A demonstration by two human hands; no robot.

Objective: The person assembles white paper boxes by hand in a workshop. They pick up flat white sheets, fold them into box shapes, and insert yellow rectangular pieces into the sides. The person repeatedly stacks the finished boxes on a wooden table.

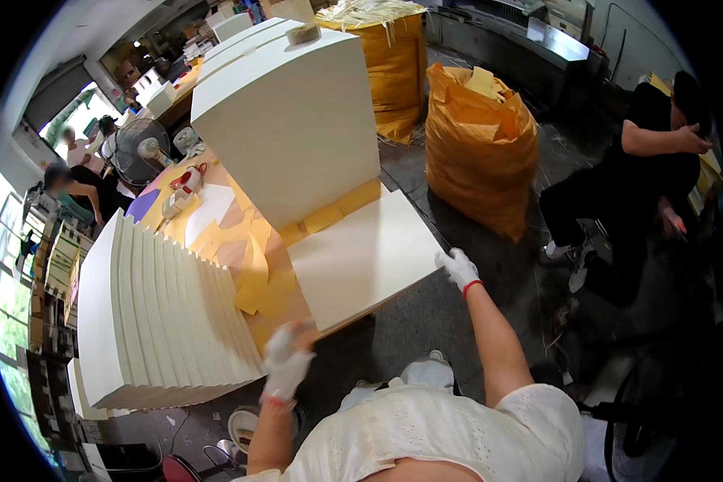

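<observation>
A low pile of white sheets (369, 261) lies flat at the near end of a table (292, 308), in front of a tall white stack (289, 132). The person's gloved right hand (460, 269) is at the pile's near right corner; whether its fingers pinch the edge cannot be told. The gloved left hand (289, 353), blurred, is beside a stepped white stack (169, 313), its grip unclear. An uneven tug from the right hand could skew the pile; a bump from the left could make the stepped stack slide.
</observation>
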